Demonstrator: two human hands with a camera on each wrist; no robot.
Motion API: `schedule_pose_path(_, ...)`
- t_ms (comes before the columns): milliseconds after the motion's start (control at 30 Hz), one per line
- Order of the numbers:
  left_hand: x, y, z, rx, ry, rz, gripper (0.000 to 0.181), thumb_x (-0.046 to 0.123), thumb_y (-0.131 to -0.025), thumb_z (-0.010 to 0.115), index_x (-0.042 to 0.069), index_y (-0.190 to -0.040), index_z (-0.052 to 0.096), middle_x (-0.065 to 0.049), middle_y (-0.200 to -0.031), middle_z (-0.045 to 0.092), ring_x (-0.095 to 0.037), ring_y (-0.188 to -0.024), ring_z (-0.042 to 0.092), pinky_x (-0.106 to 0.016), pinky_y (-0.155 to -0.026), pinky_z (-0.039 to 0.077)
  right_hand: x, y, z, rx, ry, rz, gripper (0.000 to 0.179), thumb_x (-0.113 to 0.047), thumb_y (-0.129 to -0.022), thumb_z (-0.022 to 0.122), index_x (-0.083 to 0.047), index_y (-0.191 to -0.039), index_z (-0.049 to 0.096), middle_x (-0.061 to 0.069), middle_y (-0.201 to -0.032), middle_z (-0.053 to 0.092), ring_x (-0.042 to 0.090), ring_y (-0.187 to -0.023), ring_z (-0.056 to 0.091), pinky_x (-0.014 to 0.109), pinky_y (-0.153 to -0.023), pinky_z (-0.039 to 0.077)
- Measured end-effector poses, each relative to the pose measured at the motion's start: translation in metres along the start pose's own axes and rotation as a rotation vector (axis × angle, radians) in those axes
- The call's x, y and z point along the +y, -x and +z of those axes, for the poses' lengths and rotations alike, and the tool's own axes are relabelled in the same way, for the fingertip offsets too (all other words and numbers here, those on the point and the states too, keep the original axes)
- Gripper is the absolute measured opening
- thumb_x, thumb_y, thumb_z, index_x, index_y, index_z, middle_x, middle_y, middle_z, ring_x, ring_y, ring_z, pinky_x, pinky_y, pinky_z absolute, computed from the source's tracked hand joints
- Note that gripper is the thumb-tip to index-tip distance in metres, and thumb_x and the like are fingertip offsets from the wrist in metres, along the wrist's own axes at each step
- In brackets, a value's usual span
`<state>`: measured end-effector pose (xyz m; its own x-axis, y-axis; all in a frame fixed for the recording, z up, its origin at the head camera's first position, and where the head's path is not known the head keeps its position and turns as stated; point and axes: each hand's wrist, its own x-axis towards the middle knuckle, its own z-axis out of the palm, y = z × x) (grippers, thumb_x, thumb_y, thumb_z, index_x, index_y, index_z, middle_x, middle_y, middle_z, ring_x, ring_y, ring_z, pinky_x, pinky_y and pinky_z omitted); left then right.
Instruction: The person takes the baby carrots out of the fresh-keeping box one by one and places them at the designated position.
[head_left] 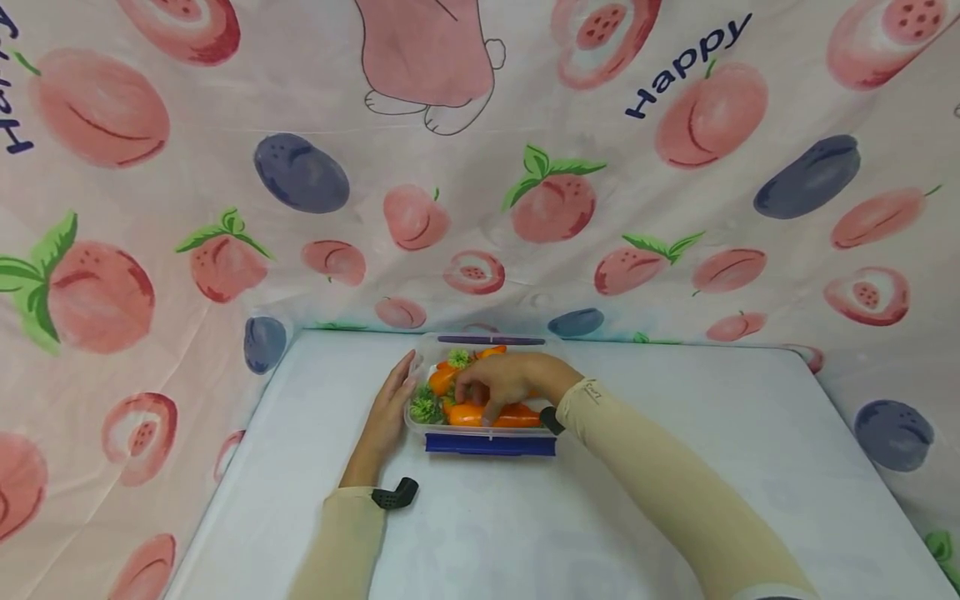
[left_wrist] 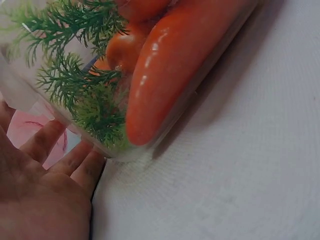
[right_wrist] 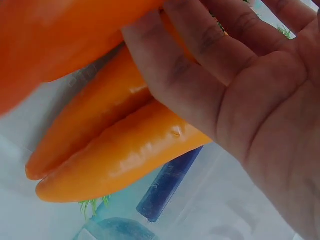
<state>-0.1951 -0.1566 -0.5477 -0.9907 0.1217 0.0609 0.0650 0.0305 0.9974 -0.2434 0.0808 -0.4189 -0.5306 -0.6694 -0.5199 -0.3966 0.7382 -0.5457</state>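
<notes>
A clear plastic container point(head_left: 417, 375) with blue latches holds several orange carrots point(head_left: 517, 416) with feathery green tops point(head_left: 426, 406). My left hand point(head_left: 390, 404) lies along the container's left wall. Its fingers point(left_wrist: 82, 162) touch the clear side near the bottom corner in the left wrist view. From above, my right hand point(head_left: 510, 379) reaches in and grips the front carrot near its leafy end, with the thumb in front and the fingers behind. In the right wrist view, two more carrots point(right_wrist: 120, 155) lie side by side below the fingers. The fingertips are partly hidden by a carrot.
The container stands near the back of a white table point(head_left: 480, 533), close to a fruit-printed cloth point(head_left: 465, 167) hanging behind and at the sides. One blue latch flap point(head_left: 491, 445) sticks out at the front, another point(head_left: 491, 340) at the back.
</notes>
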Motion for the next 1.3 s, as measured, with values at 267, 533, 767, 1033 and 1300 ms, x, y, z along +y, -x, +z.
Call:
schedule_pose_path(267,0.001,-0.001,0.001,0.002,-0.005,-0.012,0.051,0.035,-0.11,0.043,0.028,-0.159,0.036,-0.001,-0.168,0.03,-0.023,-0.158,0.022,-0.051,-0.13,0.011,0.001,0.004,-0.005,-0.013,-0.004,0.003,0.038,-0.024,-0.086,0.083,-0.038,-0.116,0.064,-0.007,-0.109,0.064,0.018,-0.101,0.059,0.03,-0.088,0.054)
schedule_pose_path(533,0.0,-0.002,0.0,0.005,-0.027,-0.008,0.05,0.033,-0.11,0.042,0.028,-0.159,0.036,-0.002,-0.168,0.031,-0.025,-0.158,0.021,-0.053,-0.13,0.011,0.003,0.016,-0.013,0.021,0.021,-0.043,0.044,-0.023,-0.087,0.082,-0.037,-0.125,0.063,-0.007,-0.114,0.063,0.015,-0.106,0.057,0.035,-0.099,0.052)
schedule_pose_path(767,0.0,-0.002,-0.001,0.002,-0.013,-0.004,0.049,0.027,-0.111,0.041,0.025,-0.16,0.036,-0.003,-0.168,0.031,-0.024,-0.158,0.022,-0.052,-0.13,0.011,0.011,0.028,-0.018,0.054,-0.007,-0.088,0.045,-0.023,-0.089,0.081,-0.036,-0.127,0.062,-0.008,-0.124,0.061,0.016,-0.114,0.055,0.042,-0.107,0.048)
schedule_pose_path(1033,-0.002,-0.002,-0.002,-0.008,0.027,0.015,0.051,0.025,-0.11,0.041,0.019,-0.16,0.034,-0.006,-0.168,0.03,-0.025,-0.158,0.02,-0.051,-0.13,0.01,0.019,0.04,-0.021,0.088,-0.041,-0.13,0.046,-0.025,-0.089,0.08,-0.033,-0.13,0.062,-0.007,-0.126,0.063,0.017,-0.119,0.057,0.045,-0.109,0.048)
schedule_pose_path(1300,-0.003,-0.001,-0.002,-0.008,0.028,0.024,0.051,0.028,-0.11,0.043,0.021,-0.16,0.035,-0.006,-0.168,0.031,-0.025,-0.157,0.022,-0.05,-0.13,0.012,0.021,0.055,-0.025,0.088,-0.173,-0.13,0.05,-0.023,-0.091,0.078,-0.028,-0.137,0.059,0.002,-0.126,0.064,0.023,-0.113,0.062,0.038,-0.093,0.058)
